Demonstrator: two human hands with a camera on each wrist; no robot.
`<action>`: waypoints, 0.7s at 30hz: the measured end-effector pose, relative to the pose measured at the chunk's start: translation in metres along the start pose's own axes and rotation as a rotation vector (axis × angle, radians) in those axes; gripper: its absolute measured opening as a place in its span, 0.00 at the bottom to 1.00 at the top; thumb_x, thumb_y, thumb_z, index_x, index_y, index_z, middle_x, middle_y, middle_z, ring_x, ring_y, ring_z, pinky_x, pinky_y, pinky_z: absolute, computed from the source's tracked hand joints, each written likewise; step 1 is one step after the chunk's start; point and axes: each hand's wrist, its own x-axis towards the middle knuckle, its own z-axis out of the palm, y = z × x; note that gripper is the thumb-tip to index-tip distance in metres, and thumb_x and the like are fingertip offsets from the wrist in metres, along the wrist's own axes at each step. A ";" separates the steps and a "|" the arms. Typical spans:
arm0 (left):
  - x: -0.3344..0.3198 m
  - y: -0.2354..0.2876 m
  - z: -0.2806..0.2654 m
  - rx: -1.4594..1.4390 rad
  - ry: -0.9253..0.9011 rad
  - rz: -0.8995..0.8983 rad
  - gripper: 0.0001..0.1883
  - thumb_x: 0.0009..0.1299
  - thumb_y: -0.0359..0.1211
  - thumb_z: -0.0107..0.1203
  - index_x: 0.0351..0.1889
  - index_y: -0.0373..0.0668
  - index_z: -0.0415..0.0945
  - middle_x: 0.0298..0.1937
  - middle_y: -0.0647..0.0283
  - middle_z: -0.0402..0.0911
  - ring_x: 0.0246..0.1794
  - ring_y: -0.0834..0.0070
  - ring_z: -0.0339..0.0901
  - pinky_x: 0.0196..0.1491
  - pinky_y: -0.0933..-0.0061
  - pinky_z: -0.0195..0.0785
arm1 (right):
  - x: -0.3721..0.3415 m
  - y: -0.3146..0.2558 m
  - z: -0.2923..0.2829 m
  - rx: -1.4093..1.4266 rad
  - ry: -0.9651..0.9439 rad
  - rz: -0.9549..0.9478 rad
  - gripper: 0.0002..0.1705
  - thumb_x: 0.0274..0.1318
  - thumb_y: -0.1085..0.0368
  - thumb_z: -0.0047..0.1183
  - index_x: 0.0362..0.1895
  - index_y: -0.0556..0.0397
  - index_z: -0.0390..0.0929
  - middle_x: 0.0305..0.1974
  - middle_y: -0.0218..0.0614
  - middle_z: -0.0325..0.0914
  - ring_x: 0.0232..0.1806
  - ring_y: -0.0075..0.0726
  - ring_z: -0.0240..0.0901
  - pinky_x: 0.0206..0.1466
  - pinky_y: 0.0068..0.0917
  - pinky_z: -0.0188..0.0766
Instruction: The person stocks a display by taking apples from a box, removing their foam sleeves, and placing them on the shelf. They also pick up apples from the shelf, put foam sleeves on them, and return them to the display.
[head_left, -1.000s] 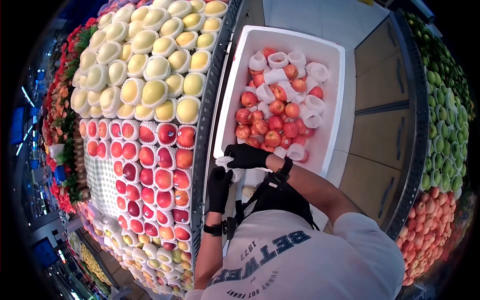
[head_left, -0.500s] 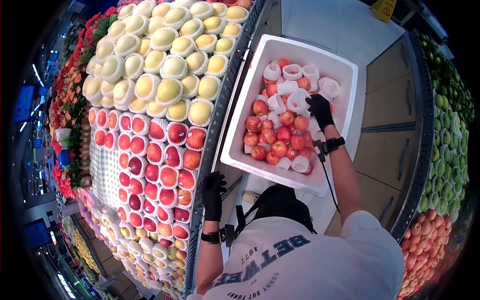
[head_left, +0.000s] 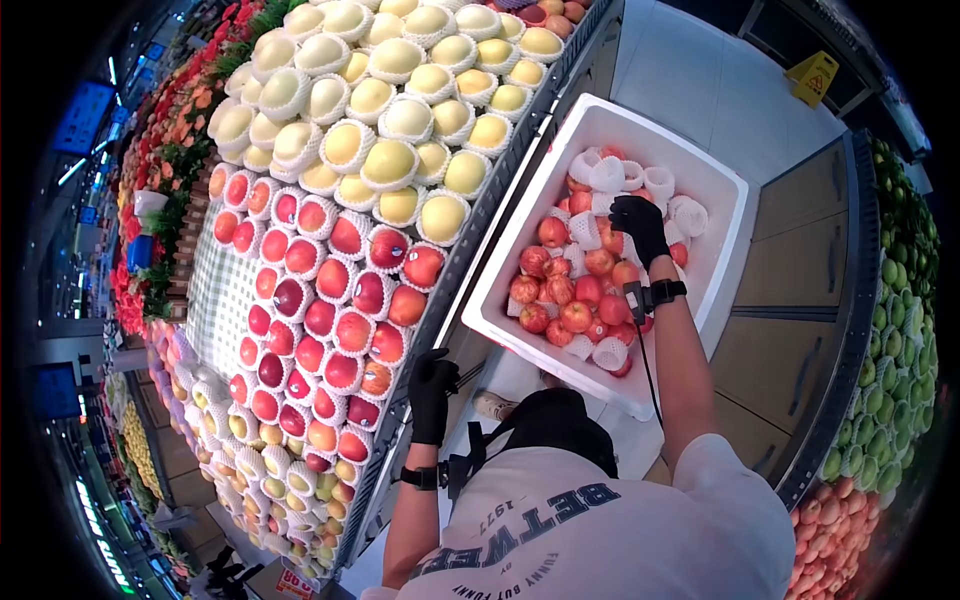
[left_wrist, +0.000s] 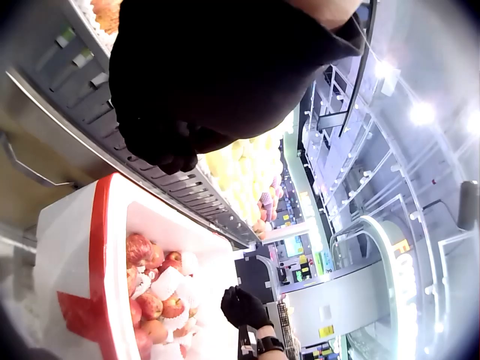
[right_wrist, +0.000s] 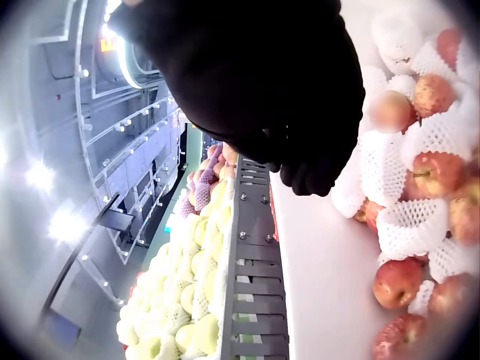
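Note:
In the head view my right hand (head_left: 640, 225), in a black glove, hovers over the apples in a white foam box (head_left: 500, 335). The right wrist view shows its fingers bent downward, with nothing seen between them. A white foam net (head_left: 607, 175) lies just beyond the fingertips, among other loose nets and red apples (head_left: 576, 317). My left hand (head_left: 432, 395), also gloved in black, hangs loosely curled beside the display's metal edge, holding nothing. Close to it are red apples in foam nets (head_left: 341, 372), set in rows on the stand.
Pale yellow fruit in nets (head_left: 388, 163) fills the stand's upper part, beside a checked cloth (head_left: 225, 300). Brown cabinets (head_left: 780, 290) with green fruit (head_left: 890, 360) above border the right side. A yellow floor sign (head_left: 811, 78) stands beyond the box.
My hands were together at a foam net near the box's front edge. The right then carried a net into the box and let it go; the left stayed by the stand, its net gone.

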 end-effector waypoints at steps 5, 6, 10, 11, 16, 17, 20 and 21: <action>-0.008 0.002 -0.013 0.009 0.045 -0.019 0.11 0.70 0.32 0.51 0.49 0.41 0.75 0.22 0.69 0.74 0.19 0.85 0.67 0.22 0.82 0.59 | -0.001 0.028 -0.002 -0.496 -0.016 0.073 0.07 0.58 0.63 0.53 0.33 0.54 0.76 0.24 0.31 0.76 0.25 0.30 0.75 0.25 0.29 0.70; -0.008 0.001 -0.017 0.003 0.055 -0.040 0.11 0.70 0.32 0.52 0.48 0.41 0.75 0.21 0.70 0.73 0.18 0.86 0.66 0.21 0.82 0.58 | -0.002 0.033 -0.003 -0.980 -0.078 -0.237 0.05 0.55 0.65 0.53 0.32 0.54 0.75 0.23 0.35 0.76 0.25 0.35 0.76 0.26 0.32 0.70; -0.010 -0.006 -0.029 0.010 0.109 -0.040 0.11 0.68 0.35 0.56 0.46 0.41 0.77 0.19 0.71 0.72 0.16 0.88 0.63 0.20 0.82 0.54 | -0.015 0.040 0.003 -1.405 -0.167 -0.421 0.04 0.47 0.69 0.53 0.29 0.54 0.73 0.24 0.44 0.76 0.27 0.48 0.76 0.27 0.39 0.68; -0.012 -0.005 -0.033 0.023 0.113 -0.032 0.11 0.68 0.35 0.57 0.45 0.41 0.77 0.19 0.72 0.71 0.15 0.88 0.63 0.19 0.82 0.54 | -0.019 0.040 0.007 -1.396 -0.170 -0.375 0.05 0.48 0.69 0.53 0.31 0.55 0.73 0.24 0.44 0.76 0.26 0.47 0.75 0.27 0.38 0.69; -0.024 0.001 -0.058 0.020 0.121 -0.044 0.12 0.68 0.34 0.57 0.46 0.41 0.76 0.22 0.65 0.77 0.19 0.85 0.71 0.21 0.81 0.59 | -0.038 0.043 0.030 -0.918 -0.137 -0.021 0.14 0.56 0.71 0.46 0.46 0.58 0.76 0.28 0.37 0.77 0.22 0.30 0.72 0.22 0.26 0.67; -0.025 -0.001 -0.065 -0.075 0.119 -0.019 0.13 0.68 0.34 0.56 0.48 0.40 0.75 0.24 0.66 0.78 0.19 0.84 0.72 0.21 0.81 0.60 | -0.043 0.044 0.033 -0.872 -0.176 -0.053 0.14 0.57 0.72 0.45 0.47 0.58 0.76 0.29 0.35 0.77 0.22 0.27 0.71 0.21 0.25 0.66; -0.026 -0.013 -0.094 -0.229 0.083 0.078 0.17 0.70 0.33 0.54 0.54 0.37 0.70 0.33 0.61 0.81 0.29 0.80 0.77 0.28 0.80 0.69 | -0.071 0.037 0.058 -0.553 -0.174 0.019 0.16 0.56 0.75 0.46 0.50 0.57 0.74 0.31 0.31 0.77 0.24 0.23 0.71 0.20 0.21 0.66; -0.027 -0.016 -0.104 -0.254 0.101 0.103 0.17 0.69 0.33 0.54 0.54 0.37 0.70 0.34 0.60 0.81 0.30 0.79 0.77 0.29 0.79 0.69 | -0.081 0.035 0.065 -0.420 -0.161 0.065 0.17 0.55 0.76 0.46 0.51 0.57 0.74 0.31 0.30 0.77 0.24 0.22 0.71 0.20 0.20 0.67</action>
